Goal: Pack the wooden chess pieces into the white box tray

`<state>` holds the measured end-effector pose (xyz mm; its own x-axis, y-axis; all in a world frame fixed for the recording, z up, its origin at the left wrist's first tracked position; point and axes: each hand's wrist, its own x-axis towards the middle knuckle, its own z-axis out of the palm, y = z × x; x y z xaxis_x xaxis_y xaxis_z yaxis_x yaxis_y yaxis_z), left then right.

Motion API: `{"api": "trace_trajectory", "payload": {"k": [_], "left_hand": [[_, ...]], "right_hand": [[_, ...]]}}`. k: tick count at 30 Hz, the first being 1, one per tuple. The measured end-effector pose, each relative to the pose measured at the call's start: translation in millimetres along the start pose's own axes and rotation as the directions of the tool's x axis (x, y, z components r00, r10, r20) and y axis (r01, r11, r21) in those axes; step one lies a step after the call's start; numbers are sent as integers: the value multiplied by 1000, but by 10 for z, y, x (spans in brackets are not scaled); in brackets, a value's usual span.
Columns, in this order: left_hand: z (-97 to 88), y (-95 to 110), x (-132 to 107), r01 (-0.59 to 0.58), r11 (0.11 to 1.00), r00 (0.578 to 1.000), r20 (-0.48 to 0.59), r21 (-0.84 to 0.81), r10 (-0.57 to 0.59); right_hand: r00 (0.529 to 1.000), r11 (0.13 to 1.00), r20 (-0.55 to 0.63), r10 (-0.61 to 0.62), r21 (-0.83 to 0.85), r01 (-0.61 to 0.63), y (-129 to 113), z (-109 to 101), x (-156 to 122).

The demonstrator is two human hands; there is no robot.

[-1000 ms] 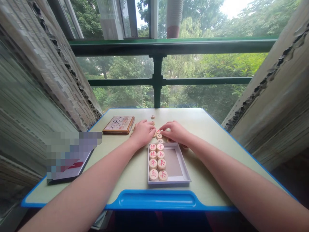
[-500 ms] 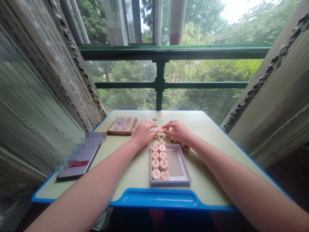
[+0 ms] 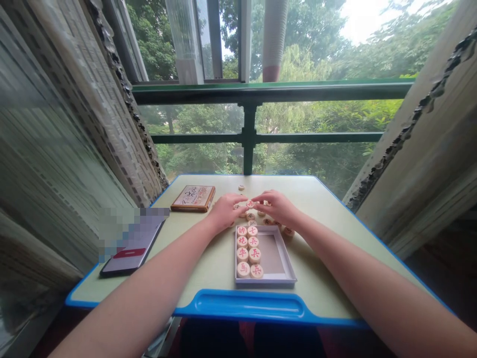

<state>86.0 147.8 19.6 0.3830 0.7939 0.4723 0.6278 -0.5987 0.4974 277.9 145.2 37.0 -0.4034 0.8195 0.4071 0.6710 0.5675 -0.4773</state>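
A round wooden Chinese chess piece (image 3: 250, 204) with a red character is face up between my two hands. My left hand (image 3: 225, 211) has thumb and index finger at its left edge. From the other side, the fingertips of my right hand (image 3: 278, 206) pinch its right edge. Loose chess pieces (image 3: 251, 217) lie around and under my fingers, some partly hidden. Nearer to me is a shallow white box (image 3: 276, 253), its left part filled by two columns of red-marked pieces (image 3: 254, 255), face up.
A brown printed box lid (image 3: 193, 198) lies left of my left hand. Beside my left forearm is a phone (image 3: 134, 253), partly blurred out. One piece (image 3: 241, 187) sits apart toward the far edge. The table (image 3: 328, 293) has a raised blue rim; a green railing (image 3: 283, 92) stands behind.
The view has shifted slightly, so the table appears a little lower and further right. Both hands stay around the same red-marked piece, whose face now shows more clearly.
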Motion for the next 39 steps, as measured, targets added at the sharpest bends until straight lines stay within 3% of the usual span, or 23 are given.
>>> {"api": "trace_trajectory", "payload": {"k": [6, 11, 13, 22, 29, 34, 39], "left_hand": [[-3, -24, -8, -52, 998, 999, -7, 22, 53], [-79, 47, -45, -235, 960, 971, -6, 151, 238], [-130, 104, -70, -258, 947, 963, -20, 192, 267], [-399, 487, -261, -158, 974, 987, -2, 160, 160], [-331, 641, -617, -104, 994, 986, -131, 30, 107], [-274, 780, -851, -160, 983, 974, -176, -84, 144], [-215, 910, -1033, -180, 973, 964, -223, -145, 145]], "right_hand": [[1000, 1000, -8, 11, -18, -11, -38, -45, -3], [1000, 1000, 10, -10, -8, 10, -99, -83, -22], [1000, 999, 9, -29, 26, 29, -134, -101, -39], [987, 989, 99, -129, 92, 120, -393, -342, -94], [966, 987, 227, -127, 128, 100, -633, -505, -294], [992, 988, 90, -86, 138, 73, -723, -424, -699], [992, 994, -93, -87, 61, 93, -801, -215, -1105]]}}
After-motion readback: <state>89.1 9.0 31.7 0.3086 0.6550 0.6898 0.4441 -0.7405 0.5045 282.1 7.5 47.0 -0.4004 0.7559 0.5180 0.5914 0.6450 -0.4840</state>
